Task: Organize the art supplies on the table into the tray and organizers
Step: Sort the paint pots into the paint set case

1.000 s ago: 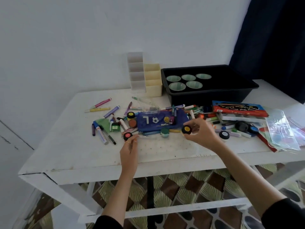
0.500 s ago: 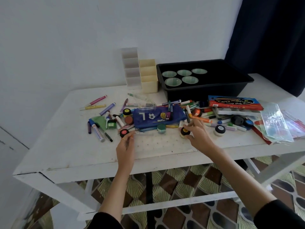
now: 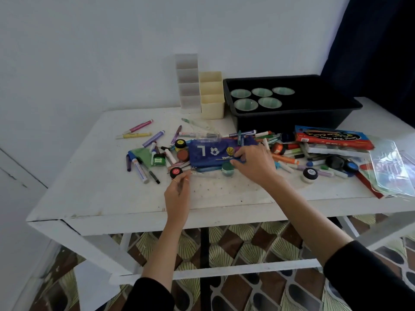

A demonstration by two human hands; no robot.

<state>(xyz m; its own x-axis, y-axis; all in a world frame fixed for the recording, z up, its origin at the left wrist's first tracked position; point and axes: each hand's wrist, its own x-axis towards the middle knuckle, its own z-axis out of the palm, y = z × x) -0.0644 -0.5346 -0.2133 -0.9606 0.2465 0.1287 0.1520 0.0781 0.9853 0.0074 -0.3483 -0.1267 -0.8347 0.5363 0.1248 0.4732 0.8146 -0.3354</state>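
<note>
Clearly the sorting has barely started. The white table (image 3: 89, 176) still carries nearly everything loose. The black tray (image 3: 292, 117) at its 1 o'clock holds only 5 pale cups (image 3: 246, 104). The 2 tiered organizers at 12 o'clock, one white (image 3: 187, 86) and one cream (image 3: 212, 102), show nothing inside from this angle.

The blue pouch (image 3: 208, 156) lies flat in the middle of the heap. The right hand (image 3: 253, 163) sits on its 4 o'clock corner, thumb and fingers curled and pinching the fabric edge. The left hand (image 3: 177, 194) reaches in from the pouch's 7 o'clock, fingertips just beside a red-lidded pot (image 3: 176, 172). A thin dark line runs along its fingers, and I cannot tell whether it holds anything.

The step in hand looks like freeing the pouch. The next move likely calls for a clean lift, then a carry toward 1 o'clock.

A red crayon box (image 3: 332, 138) lies at the pouch's 3 o'clock, with clear plastic sleeves (image 3: 390, 167) beyond it near the table edge. A green pot (image 3: 228, 169) touches the pouch's lower edge just beside the right thumb. Several markers (image 3: 247, 133) cross its 1 o'clock corner. Both could be dragged or set rolling as the pouch comes up. More markers lie scattered out toward 9 o'clock.
</note>
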